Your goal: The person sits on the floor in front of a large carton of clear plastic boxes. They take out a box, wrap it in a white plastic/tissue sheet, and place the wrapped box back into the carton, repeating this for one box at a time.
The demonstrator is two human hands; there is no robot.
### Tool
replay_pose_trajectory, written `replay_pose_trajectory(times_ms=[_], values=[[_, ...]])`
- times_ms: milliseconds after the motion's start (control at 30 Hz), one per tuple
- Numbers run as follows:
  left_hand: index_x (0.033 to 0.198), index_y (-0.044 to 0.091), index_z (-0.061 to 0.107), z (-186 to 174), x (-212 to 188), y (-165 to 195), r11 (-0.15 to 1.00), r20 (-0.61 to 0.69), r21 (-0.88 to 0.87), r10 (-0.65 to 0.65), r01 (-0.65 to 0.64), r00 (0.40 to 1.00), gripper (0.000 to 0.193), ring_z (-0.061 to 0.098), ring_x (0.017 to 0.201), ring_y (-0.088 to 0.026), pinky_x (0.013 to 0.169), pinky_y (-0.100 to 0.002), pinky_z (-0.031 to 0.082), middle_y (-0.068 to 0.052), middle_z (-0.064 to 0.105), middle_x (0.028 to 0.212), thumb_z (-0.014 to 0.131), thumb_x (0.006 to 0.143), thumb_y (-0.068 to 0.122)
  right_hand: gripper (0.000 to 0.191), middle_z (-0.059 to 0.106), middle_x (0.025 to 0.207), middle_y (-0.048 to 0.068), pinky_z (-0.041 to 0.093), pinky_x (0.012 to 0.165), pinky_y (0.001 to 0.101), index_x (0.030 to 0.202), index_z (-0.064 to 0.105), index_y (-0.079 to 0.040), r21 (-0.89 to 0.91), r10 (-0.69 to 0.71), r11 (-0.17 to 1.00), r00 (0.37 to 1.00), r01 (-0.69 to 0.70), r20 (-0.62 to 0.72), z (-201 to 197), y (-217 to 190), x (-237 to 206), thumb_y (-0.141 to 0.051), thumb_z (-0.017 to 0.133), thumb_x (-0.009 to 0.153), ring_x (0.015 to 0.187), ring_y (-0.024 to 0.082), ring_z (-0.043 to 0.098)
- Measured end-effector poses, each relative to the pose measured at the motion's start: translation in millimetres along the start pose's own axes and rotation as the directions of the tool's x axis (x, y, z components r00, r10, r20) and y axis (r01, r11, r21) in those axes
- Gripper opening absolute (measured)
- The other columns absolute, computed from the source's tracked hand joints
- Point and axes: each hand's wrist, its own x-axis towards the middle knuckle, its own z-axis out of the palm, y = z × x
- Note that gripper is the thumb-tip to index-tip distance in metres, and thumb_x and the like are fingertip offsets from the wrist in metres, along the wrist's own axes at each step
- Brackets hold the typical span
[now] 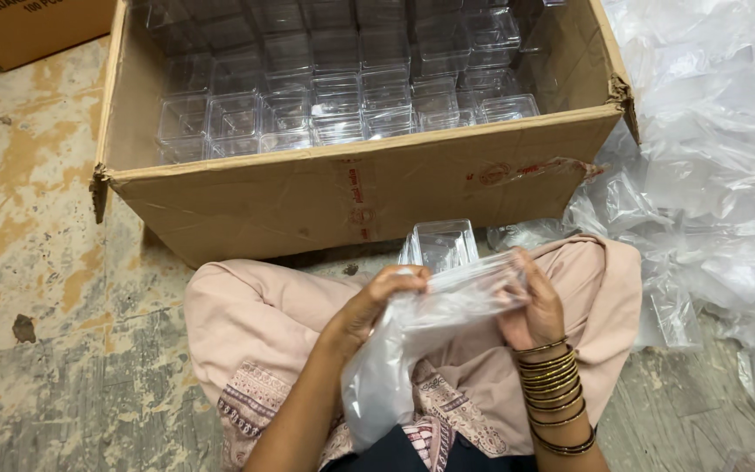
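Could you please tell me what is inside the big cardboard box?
The box holds rows of clear square plastic containers, stacked and open-topped. Its near wall hides the lowest ones, so the bottom cannot be seen.

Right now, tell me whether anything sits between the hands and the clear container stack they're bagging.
Only the thin plastic bag: the left hand and right hand grip the clear container stack through it. Nothing else intervenes.
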Motion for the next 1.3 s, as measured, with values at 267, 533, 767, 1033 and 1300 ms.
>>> replay_pose_trajectory(times_ms=[267, 533, 767, 1033, 1300], values=[[0.126, 0.002, 0.059, 50, 48, 8, -0.13, -0.029, 0.982, 0.61, 0.136, 0.792, 0.054, 0.069, 0.076, -0.045, 0.066, -0.054, 0.053, -0.025, 0.07, 0.077, 0.067, 0.073, 0.004, 0.054, 0.067, 0.102, 0.018, 0.052, 0.074, 0.0398, 0.13, 0.053, 0.002, -0.959, -0.414, -0.219, 0.873, 0.179, 0.258, 25, 19, 0, -0.001, 0.061, 0.076, 0.072, 0.03, 0.061], [0.108, -0.008, 0.064, 57, 50, 22, -0.15, -0.169, 0.941, 0.572, 0.305, 0.802, 0.035, 0.07, 0.085, -0.047, 0.075, -0.054, 0.057, -0.032, 0.069, 0.088, 0.069, 0.081, 0.014, 0.039, 0.071, 0.112, 0.018, 0.054, 0.084, 0.0379, 0.129, 0.057, -0.001, -0.989, -0.296, -0.014, 0.944, 0.148, 0.145, 7, 28, 19, -0.002, 0.057, 0.09, 0.101, 0.027, 0.069], [0.11, 0.003, 0.073, 40, 25, 23, 0.27, -0.099, 0.953, 0.703, -0.135, 0.705, 0.032, 0.074, 0.085, -0.031, 0.074, -0.04, 0.055, -0.017, 0.075, 0.09, 0.07, 0.089, 0.027, 0.045, 0.059, 0.113, 0.008, 0.047, 0.078, 0.0227, 0.142, 0.046, -0.002, -0.795, -0.336, 0.476, 0.913, 0.376, 0.231, 47, 27, 4, 0.001, 0.047, 0.097, 0.093, 0.011, 0.056], [0.075, 0.006, 0.067, 9, 31, -3, 0.742, -0.206, 0.558, 0.557, -0.371, 0.805, 0.014, 0.047, 0.058, -0.005, 0.052, -0.024, 0.035, 0.005, 0.056, 0.064, 0.065, 0.087, 0.013, 0.032, 0.069, 0.111, 0.009, 0.052, 0.088, 0.0285, 0.112, 0.07, 0.001, -0.821, -0.339, 0.386, 0.892, 0.421, 0.299, 60, 34, 3, 0.008, 0.045, 0.094, 0.099, 0.018, 0.064], [0.084, 0.002, 0.072, 17, 34, -25, 0.782, -0.216, 0.525, 0.505, -0.337, 0.836, 0.009, 0.047, 0.06, -0.005, 0.052, -0.024, 0.035, 0.004, 0.059, 0.07, 0.067, 0.087, 0.009, 0.026, 0.067, 0.086, -0.004, 0.043, 0.049, 0.0166, 0.114, 0.071, -0.009, -0.619, 0.099, 0.781, 0.995, -0.08, -0.005, 27, 5, -18, -0.006, 0.052, 0.096, 0.057, -0.001, 0.052]])
